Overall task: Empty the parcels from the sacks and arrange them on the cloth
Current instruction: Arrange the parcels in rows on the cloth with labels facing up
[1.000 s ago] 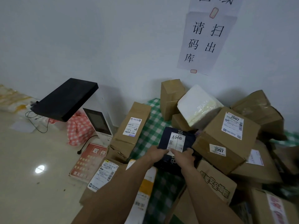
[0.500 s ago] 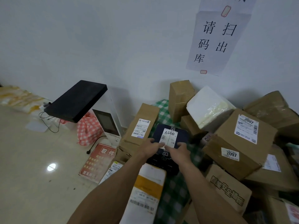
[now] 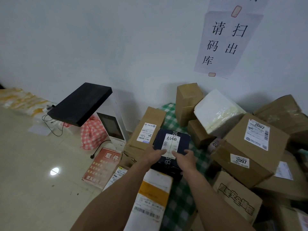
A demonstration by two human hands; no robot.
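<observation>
A dark blue parcel (image 3: 181, 140) with a white handwritten label lies over the green checked cloth (image 3: 170, 114). My left hand (image 3: 154, 155) grips its near left edge and my right hand (image 3: 185, 157) grips its near right edge. A tall brown box (image 3: 146, 129) with a label leans just left of it. A white and yellow parcel (image 3: 153, 197) lies below my hands. Brown boxes marked 2097 (image 3: 250, 147) pile up on the right. No sack is clearly in view.
A white foam box (image 3: 216, 112) and a brown box (image 3: 187, 100) lean on the wall. A white scanner stand (image 3: 113, 127) with a black top, a red checked bag (image 3: 92, 134) and a red sign (image 3: 103, 165) sit on the tiled floor at left.
Both hands carried the dark blue parcel left and away from the 2097 boxes, toward the tall brown box. The view shifted left.
</observation>
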